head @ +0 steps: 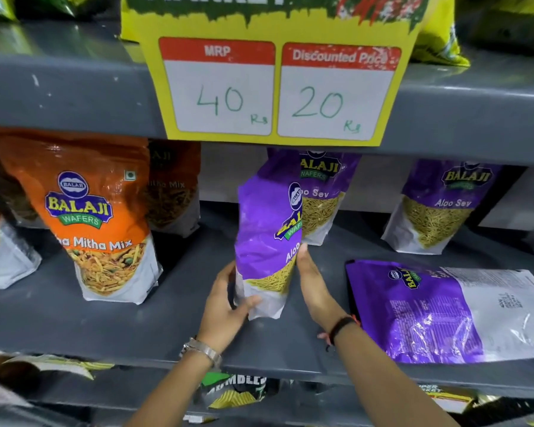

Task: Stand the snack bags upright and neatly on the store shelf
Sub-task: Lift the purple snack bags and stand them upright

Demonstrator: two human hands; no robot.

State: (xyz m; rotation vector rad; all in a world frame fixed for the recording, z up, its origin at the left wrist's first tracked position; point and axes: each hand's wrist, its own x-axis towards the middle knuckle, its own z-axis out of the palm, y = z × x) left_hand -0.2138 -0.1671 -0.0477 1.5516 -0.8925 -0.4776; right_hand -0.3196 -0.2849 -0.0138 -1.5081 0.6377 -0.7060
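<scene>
A purple Aloo Sev bag (264,229) stands upright on the grey shelf (173,328), turned edge-on toward me. My left hand (228,306) grips its lower left side and my right hand (313,282) presses its right side. Another purple bag (444,309) lies flat, back side up, at the right front of the shelf. Two more purple bags stand upright behind, one (324,195) directly behind the held bag and one (438,208) at the back right.
An orange Mitha Mix bag (99,217) stands to the left, with further orange bags (173,186) behind and beside it. A yellow price sign (278,87) hangs from the shelf above. Snack packets (235,392) fill the shelf below.
</scene>
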